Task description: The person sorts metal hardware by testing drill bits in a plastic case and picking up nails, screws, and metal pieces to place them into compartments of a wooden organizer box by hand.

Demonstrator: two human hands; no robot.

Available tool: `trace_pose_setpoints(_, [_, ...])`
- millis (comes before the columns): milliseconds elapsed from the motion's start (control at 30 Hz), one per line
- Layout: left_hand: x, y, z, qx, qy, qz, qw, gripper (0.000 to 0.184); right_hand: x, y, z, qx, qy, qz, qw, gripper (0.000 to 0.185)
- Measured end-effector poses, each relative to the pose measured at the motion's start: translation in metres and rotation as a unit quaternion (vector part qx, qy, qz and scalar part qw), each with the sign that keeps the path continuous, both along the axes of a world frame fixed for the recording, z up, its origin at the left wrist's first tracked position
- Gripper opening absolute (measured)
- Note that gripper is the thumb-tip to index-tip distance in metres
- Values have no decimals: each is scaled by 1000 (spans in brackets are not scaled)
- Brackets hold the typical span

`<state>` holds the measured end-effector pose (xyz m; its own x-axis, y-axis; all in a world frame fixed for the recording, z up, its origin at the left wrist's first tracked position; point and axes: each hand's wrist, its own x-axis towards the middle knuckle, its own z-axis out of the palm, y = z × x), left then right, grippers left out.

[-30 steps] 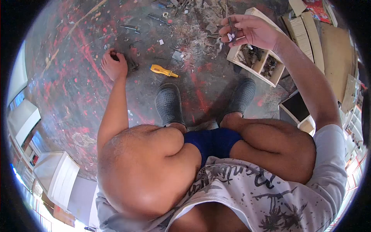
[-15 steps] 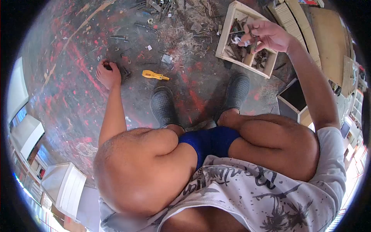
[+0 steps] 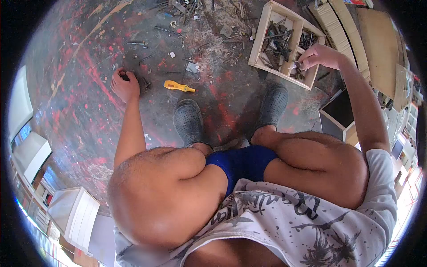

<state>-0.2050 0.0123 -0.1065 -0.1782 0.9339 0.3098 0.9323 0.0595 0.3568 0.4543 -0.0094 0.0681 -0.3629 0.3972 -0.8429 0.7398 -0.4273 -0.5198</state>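
My right hand (image 3: 322, 56) reaches over the right side of a pale wooden box (image 3: 256, 52). Its fingers point down into the lower right compartment and are pinched together; what is between the tips is too small to make out. Dark metal bits (image 3: 279, 38) fill the box's large left compartment, and more lie in the upper right one. On the floor at left rests my left hand (image 3: 125, 86), fingers curled, with a dark patch showing between thumb and finger. Small dark metal pieces (image 3: 145, 83) lie just beside it. Further right is a yellow-handled tool (image 3: 178, 86), perhaps a screwdriver.
Scattered metal bits (image 3: 182, 8) and debris cover the stained floor (image 3: 84, 107) ahead. Two dark clogs (image 3: 188, 121) stand between my hands. Cardboard strips (image 3: 347, 38) lie right of the box, with a dark open-topped box (image 3: 339, 109) below. White cabinets (image 3: 73, 213) stand at left.
My right hand has moved right and down, from over the large left compartment to the lower right one. My left hand has stayed in place.
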Motion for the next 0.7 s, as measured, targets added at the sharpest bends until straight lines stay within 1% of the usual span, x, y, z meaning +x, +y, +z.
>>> trace_pose_setpoints(100, [0, -1, 0, -8, -11, 3, 1000, 30, -2, 2, -2, -2, -44, -26, 999, 32])
trace_pose_setpoints(300, [-4, 1, -3, 4, 1, -1, 1000, 33, -20, 25, 10, 4, -133, 58, 989, 22])
trace_pose_setpoints(333, [-6, 1, -6, 1, -5, 5, 1000, 33, -25, 29, 12, 34, -159, 115, 980, 19])
trace_pose_setpoints(367, [-7, 2, -9, -1, -13, 9, 1000, 33, -31, 33, 16, 49, -215, 159, 962, 19])
trace_pose_setpoints(433, [-6, 1, -8, -8, -12, 4, 1000, 33, -46, 41, 28, 76, -322, 248, 910, 20])
trace_pose_setpoints(467, [-7, 1, -7, -10, -11, 3, 1000, 33, -26, 43, 6, 74, -320, 217, 919, 20])
trace_pose_setpoints(567, [-4, 1, -5, -6, -18, 9, 1000, 34, -59, 60, 24, 234, -303, 288, 878, 16])
trace_pose_setpoints(633, [-3, 1, -3, -7, -6, 8, 1000, 34, -68, 57, 19, 327, -140, 181, 917, 15])
trace_pose_setpoints(667, [-2, 1, -2, -7, -1, 8, 1000, 34, -73, 54, 16, 368, -56, 123, 920, 15])
trace_pose_setpoints(700, [-1, 0, -1, -1, 1, 8, 1000, 34, -80, 51, 12, 332, -74, 157, 927, 16])
